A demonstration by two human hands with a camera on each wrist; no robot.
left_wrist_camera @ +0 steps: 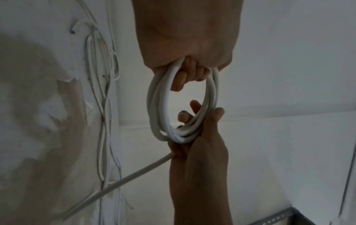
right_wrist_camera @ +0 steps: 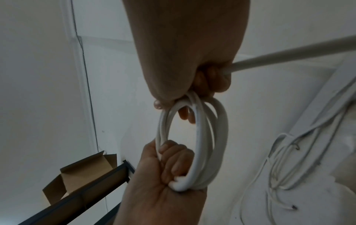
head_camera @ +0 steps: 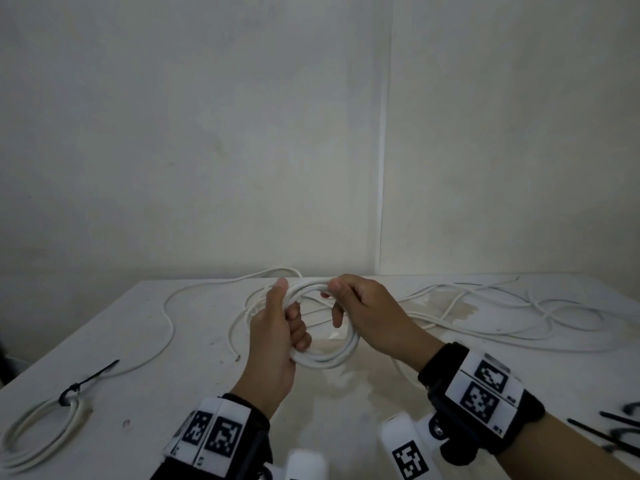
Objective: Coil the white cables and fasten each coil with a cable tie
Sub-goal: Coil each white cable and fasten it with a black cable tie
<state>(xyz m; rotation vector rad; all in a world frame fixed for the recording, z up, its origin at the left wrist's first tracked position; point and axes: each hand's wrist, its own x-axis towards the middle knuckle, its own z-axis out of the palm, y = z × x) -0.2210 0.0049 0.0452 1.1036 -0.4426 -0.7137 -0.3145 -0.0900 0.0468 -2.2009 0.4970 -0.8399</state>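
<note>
The left hand (head_camera: 273, 337) hides the near-left arc of the white coil (head_camera: 332, 358), fingers curled through the ring and clamped round its turns. The right hand (head_camera: 367, 313) covers the far arc, pinching the strands between thumb and curled fingers; a straight run of cable (left_wrist_camera: 119, 182) leaves that fist toward the table. The coil is held above the middle of the white table (head_camera: 194, 403), and how many turns it has is hard to count.

Loose white cables (head_camera: 519, 320) sprawl along the far edge toward the right corner, tangled so that separate pieces cannot be told apart. By the near-left edge lies 1 finished coil (head_camera: 41, 431), cut off by the frame, bound with a black cable tie (head_camera: 86, 379). Black ties (head_camera: 609, 434) at the near-right edge are blurred and partly cropped. In the right wrist view an open cardboard box (right_wrist_camera: 80, 176) sits behind a dark rail (right_wrist_camera: 77, 201).
</note>
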